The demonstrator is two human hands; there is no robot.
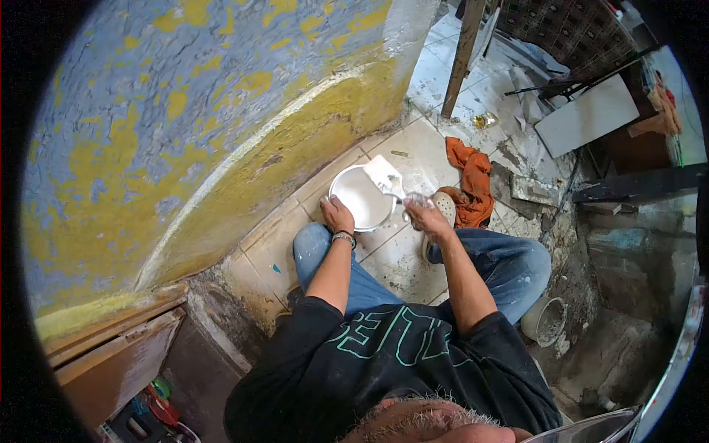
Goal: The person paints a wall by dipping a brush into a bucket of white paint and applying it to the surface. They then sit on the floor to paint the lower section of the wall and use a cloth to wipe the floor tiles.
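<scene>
A round white bucket (354, 199) with pale contents stands on the tiles between my bent knees. My left hand (338, 215) grips its near left rim, the thumb over the edge. In my right hand (428, 218) is the handle of a tool with a broad flat head (382, 173), coated white. That head lies over the bucket's upper right rim. The fingers of my right hand are closed round the handle and look whitish.
A peeling yellow and grey wall (221, 140) rises at the left. An orange cloth (475, 184) lies right of the bucket. Beyond it are a wooden post (464, 59), a white board (587, 114) and rubble. Another bucket (544, 322) stands by my right knee.
</scene>
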